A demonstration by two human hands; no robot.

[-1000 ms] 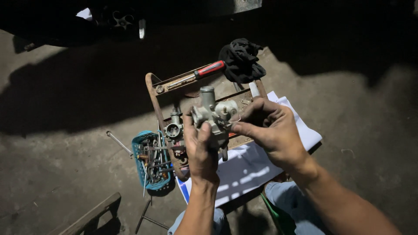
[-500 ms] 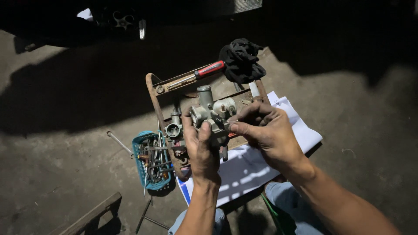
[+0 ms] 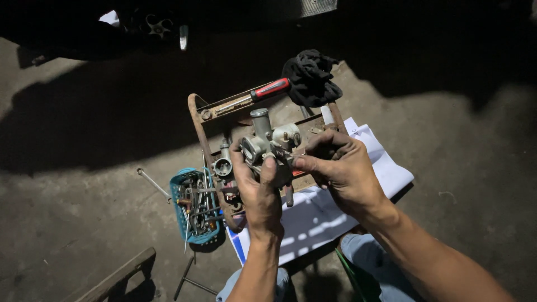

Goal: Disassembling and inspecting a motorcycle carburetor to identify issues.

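Note:
A grey metal carburetor (image 3: 268,141) is held up over a rusty metal tray (image 3: 195,118). My left hand (image 3: 258,193) grips it from below, thumb on its body. My right hand (image 3: 338,168) pinches a small part at the carburetor's right side with its fingertips; I cannot tell what the small part is. A second small metal part (image 3: 222,165) lies in the tray just left of the carburetor.
A red-handled tool (image 3: 251,97) lies across the tray's far edge beside a black rag (image 3: 310,75). A blue basket (image 3: 193,204) of several tools sits to the left, white paper (image 3: 330,215) under the tray. Concrete floor, deep shadow beyond, a wooden piece (image 3: 114,278) lower left.
The carburetor and both hands have shifted slightly; my right fingers have worked a little at its right side. Nothing else moved.

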